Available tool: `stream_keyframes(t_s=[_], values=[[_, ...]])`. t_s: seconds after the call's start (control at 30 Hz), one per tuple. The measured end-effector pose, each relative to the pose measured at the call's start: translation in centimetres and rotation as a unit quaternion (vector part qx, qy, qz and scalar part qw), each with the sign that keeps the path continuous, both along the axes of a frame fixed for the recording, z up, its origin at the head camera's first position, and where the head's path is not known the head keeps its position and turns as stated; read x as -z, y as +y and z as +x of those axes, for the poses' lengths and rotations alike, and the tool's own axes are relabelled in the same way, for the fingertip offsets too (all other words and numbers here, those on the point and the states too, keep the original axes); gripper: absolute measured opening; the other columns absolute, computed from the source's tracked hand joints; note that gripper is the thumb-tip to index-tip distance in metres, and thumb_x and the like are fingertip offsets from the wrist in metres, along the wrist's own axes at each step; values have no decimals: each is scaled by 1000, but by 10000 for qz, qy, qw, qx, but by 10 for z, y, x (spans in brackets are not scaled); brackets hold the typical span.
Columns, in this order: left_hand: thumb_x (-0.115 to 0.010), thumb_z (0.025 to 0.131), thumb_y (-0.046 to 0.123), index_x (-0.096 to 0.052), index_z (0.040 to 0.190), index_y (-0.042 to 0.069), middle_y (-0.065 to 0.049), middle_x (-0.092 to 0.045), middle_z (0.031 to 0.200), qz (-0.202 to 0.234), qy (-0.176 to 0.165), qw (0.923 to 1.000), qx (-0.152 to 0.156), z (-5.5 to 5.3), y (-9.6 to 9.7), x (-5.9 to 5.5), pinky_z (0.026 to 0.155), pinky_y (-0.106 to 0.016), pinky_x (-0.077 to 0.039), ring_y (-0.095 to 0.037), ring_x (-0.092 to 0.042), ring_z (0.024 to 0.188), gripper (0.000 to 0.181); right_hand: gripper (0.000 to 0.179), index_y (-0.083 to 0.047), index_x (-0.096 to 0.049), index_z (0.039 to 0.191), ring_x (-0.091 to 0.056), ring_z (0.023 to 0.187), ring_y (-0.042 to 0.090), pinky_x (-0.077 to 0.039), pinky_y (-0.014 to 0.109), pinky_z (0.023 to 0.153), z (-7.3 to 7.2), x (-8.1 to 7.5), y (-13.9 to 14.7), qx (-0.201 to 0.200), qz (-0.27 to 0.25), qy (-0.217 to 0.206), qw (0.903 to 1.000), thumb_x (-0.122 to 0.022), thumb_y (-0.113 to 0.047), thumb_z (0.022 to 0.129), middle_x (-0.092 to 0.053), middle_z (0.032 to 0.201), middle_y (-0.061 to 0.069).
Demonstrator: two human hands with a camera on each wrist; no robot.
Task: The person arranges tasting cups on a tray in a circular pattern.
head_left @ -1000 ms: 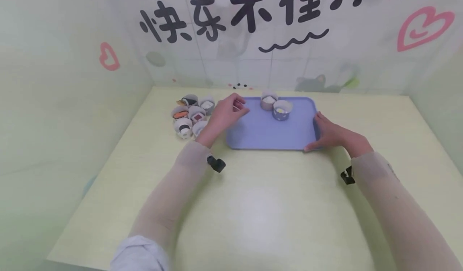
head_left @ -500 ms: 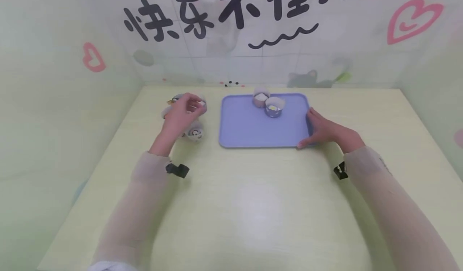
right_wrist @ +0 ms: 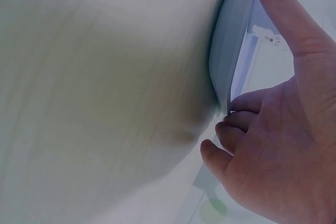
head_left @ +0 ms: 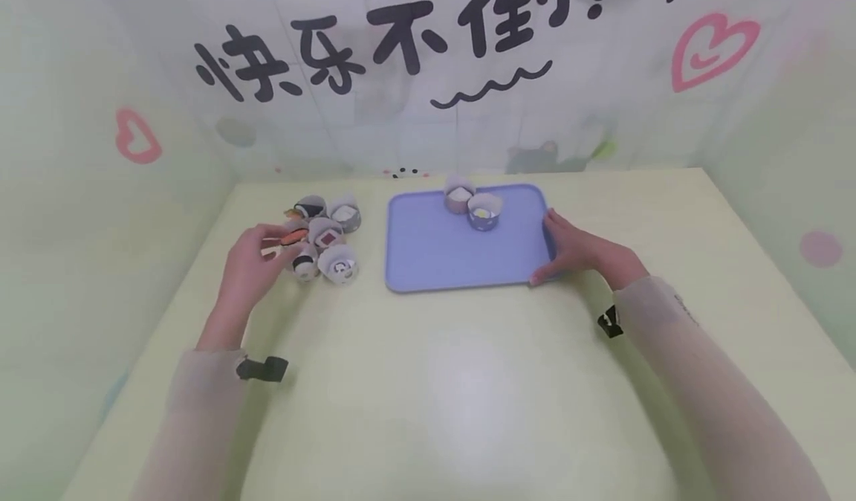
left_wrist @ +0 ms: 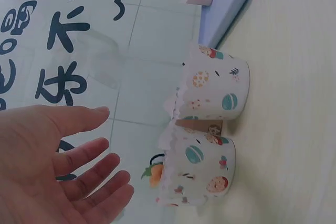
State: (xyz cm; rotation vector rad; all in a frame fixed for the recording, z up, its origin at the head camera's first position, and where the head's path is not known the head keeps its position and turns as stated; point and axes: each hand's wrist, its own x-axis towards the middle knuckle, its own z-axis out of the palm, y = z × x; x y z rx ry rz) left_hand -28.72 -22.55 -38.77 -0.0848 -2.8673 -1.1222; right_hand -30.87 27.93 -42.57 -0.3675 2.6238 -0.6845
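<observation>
My left hand is beside the left cluster of paper baking cups, fingers loosely bent and apart. In the left wrist view the hand holds nothing, and a gap separates it from two patterned cups. Nearest to it in the head view are a cup with an orange topping and one with a black-banded white piece. My right hand grips the near right corner of a blue tray, thumb at the front edge and fingers along the right side.
Two filled cups, one pinkish and one blue-grey, stand at the tray's back. Other cups in the cluster hold a white piece, a dark red square and a printed piece. A printed wall borders the table.
My left hand has moved left from the tray's left edge, across the cup cluster, to its near left side. The right hand stays at the tray; the head view has shifted.
</observation>
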Motion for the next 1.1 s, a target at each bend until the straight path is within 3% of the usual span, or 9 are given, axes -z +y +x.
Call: stream_keyframes(t_s=[0.2, 0.37, 0.57, 0.8, 1.1], values=[[-65, 96, 23, -41, 139, -11, -35, -39, 143, -51, -344, 9993, -112, 19, -19, 23, 110, -58, -43, -52, -43, 133, 60, 137, 12, 4, 154, 6, 152, 47, -7, 58, 125, 7, 10, -6, -90, 38, -27, 9999, -87, -50, 71, 11, 162, 33], [-69, 93, 31, -32, 145, -12, -37, -31, 148, -36, -748, 9971, -164, 24, -26, 36, 109, -60, -42, -53, -40, 134, 77, 138, 13, 4, 153, 5, 152, 48, -8, 59, 125, 8, 13, -9, -153, 54, -22, 9999, -87, -50, 71, 12, 161, 34], [-73, 90, 35, -23, 150, -11, -38, -24, 151, -20, -1061, 9943, -119, 19, -24, 45, 107, -61, -43, -52, -39, 136, 91, 137, 14, 3, 153, 5, 152, 48, -9, 58, 125, 7, 12, -9, -143, 175, 8, 9997, -86, -51, 71, 11, 162, 34], [-73, 90, 29, -20, 151, -11, -37, -27, 152, 93, -1191, 9928, -62, 13, -19, 48, 109, -60, -42, -52, -39, 136, 90, 137, 13, 3, 153, 5, 152, 48, -8, 58, 125, 5, 9, -5, -88, 207, -10, 9997, -85, -53, 71, 12, 162, 33], [-72, 91, 30, -17, 153, -7, -32, -31, 154, 290, -1134, 9929, -198, 1, -12, 44, 108, -58, -44, -48, -41, 137, 90, 136, 12, 5, 154, 5, 152, 48, -8, 59, 125, 3, 1, -1, -8, 161, 88, 9998, -85, -50, 73, 13, 162, 33]])
